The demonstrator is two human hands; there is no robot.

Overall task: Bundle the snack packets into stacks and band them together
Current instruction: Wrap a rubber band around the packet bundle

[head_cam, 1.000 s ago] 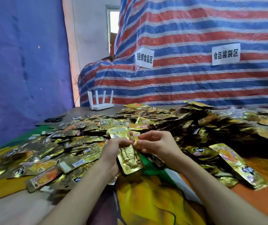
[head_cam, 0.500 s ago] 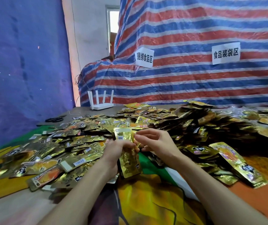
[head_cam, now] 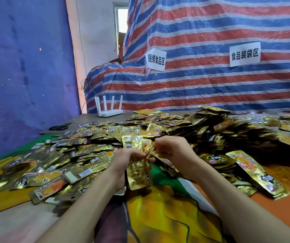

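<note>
A big heap of gold foil snack packets [head_cam: 158, 132] covers the table. My left hand [head_cam: 123, 161] grips a small upright stack of gold packets [head_cam: 138, 171] around its middle. Its top edge, with a barcode label, sticks up above my fingers. My right hand [head_cam: 174, 151] is just to the right of the stack's top, fingers curled and pinching at the packets' upper right edge. Whether a band is between the fingers is too small to tell.
A bright printed cloth [head_cam: 158, 213] covers the near table. A white router [head_cam: 110, 108] and black scissors [head_cam: 60, 127] sit on the grey far left part. Blue tarp hangs left, striped tarp with two paper signs behind. Loose packets [head_cam: 256, 174] lie at the right.
The stack in my left hand has turned more upright and moved slightly right. My right hand stays at its top edge, fingers working there.
</note>
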